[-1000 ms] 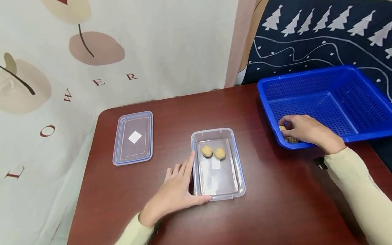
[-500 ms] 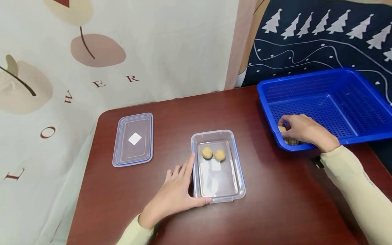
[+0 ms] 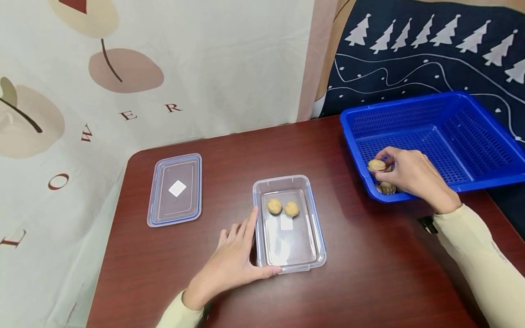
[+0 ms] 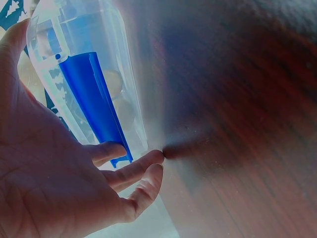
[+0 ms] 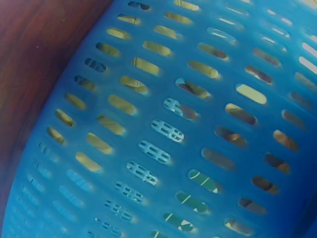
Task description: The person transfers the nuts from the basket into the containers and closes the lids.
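Observation:
My left hand (image 3: 229, 262) rests along the left side of a clear plastic food container (image 3: 318, 228), index finger straight on its rim and thumb at the near corner. Two walnuts (image 3: 274, 206) lie inside, toward the far end. In the left wrist view my fingers lie by the container's blue clip (image 4: 94, 99). My right hand (image 3: 416, 171) pinches a walnut (image 3: 376, 165) between thumb and fingers at the near left corner of a blue basket (image 3: 350, 136). More walnuts (image 3: 387, 188) lie under that hand, partly hidden. In the right wrist view the slotted basket wall (image 5: 148, 104) blocks the hand.
A clear lid with a blue seal (image 3: 174, 191) lies flat on the dark red table (image 3: 229, 159), left of the container. Behind the table hang a pale curtain (image 3: 229, 68) and a navy cloth with white trees (image 3: 393, 68).
My right hand has lifted the pinched walnut slightly from the basket's corner, so more of it shows, with other walnuts below. The left hand keeps its place at the container.

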The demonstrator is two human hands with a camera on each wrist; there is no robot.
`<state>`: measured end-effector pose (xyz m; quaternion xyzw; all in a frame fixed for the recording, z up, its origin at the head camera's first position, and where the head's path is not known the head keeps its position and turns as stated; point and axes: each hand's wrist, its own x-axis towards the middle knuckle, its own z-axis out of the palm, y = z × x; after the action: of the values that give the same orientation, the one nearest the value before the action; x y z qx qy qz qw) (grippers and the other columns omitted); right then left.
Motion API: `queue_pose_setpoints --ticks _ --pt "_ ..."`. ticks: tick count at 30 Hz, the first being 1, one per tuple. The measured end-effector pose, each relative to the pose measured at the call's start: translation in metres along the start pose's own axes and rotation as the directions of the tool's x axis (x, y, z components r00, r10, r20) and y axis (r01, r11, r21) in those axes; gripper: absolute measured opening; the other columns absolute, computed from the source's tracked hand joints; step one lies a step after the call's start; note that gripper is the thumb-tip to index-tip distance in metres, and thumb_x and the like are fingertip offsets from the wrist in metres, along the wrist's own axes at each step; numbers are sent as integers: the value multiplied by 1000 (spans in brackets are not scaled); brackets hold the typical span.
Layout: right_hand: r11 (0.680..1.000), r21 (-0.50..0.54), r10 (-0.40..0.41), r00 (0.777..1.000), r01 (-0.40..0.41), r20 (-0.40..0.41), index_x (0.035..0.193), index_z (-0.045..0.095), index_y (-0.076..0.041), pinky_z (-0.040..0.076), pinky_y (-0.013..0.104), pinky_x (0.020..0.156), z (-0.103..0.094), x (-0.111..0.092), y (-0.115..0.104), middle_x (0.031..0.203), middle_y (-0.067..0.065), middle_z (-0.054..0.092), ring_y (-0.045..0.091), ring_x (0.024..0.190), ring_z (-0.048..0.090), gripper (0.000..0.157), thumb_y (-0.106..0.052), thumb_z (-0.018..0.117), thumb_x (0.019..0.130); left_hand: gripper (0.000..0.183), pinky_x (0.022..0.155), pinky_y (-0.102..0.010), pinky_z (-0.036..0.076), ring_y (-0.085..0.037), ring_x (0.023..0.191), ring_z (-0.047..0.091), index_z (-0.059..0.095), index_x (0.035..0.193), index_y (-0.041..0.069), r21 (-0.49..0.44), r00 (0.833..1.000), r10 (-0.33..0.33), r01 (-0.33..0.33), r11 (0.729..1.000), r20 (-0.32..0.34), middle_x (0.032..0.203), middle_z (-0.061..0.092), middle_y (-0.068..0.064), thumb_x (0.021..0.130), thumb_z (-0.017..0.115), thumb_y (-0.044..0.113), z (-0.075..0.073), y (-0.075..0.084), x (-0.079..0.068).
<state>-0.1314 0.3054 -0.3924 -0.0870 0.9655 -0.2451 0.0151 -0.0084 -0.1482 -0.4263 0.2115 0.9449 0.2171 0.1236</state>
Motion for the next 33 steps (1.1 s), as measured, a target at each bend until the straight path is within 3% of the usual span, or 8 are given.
queue_pose_setpoints --ticks 7,10,15,24,33 --pt "998 38 -41 977 50 -211 116 75 -1 37 33 50 6 -10 -5 95 18 77 23 63 56 32 -19 86 91 145 106 -64 34 -35 140 48 1 177 15 0 1000 -3 3 1000 -2 162 50 -17 77 74 90 1 -2 -3" --pt "997 48 -50 958 67 -282 119 74 0 36 30 49 9 -14 -8 84 15 71 22 63 53 36 -17 88 90 145 105 -62 34 -36 141 48 0 177 16 4 1000 -4 4 1000 2 163 49 -17 76 73 91 1 -3 -2" --pt "993 77 -58 927 93 -371 122 76 -4 34 24 54 16 -20 -14 83 9 68 17 66 51 39 -18 90 89 145 107 -65 33 -36 142 47 -1 177 17 -7 1000 -7 7 1000 14 163 48 -17 77 74 90 0 -3 -1" --pt "980 118 -85 869 162 -487 123 78 -9 32 20 58 23 -22 -20 79 5 65 2 63 45 43 -17 93 84 146 105 -61 34 -36 141 47 1 177 15 1 1000 4 -4 1000 -5 163 49 -16 76 74 90 0 -3 0" --pt "966 111 -140 833 234 -535 122 79 -7 28 21 57 30 -25 -30 76 -2 56 0 61 39 45 -13 94 81 145 101 -57 35 -33 138 49 3 177 14 11 1000 14 -14 1000 -17 162 51 -15 76 73 91 1 -3 1"
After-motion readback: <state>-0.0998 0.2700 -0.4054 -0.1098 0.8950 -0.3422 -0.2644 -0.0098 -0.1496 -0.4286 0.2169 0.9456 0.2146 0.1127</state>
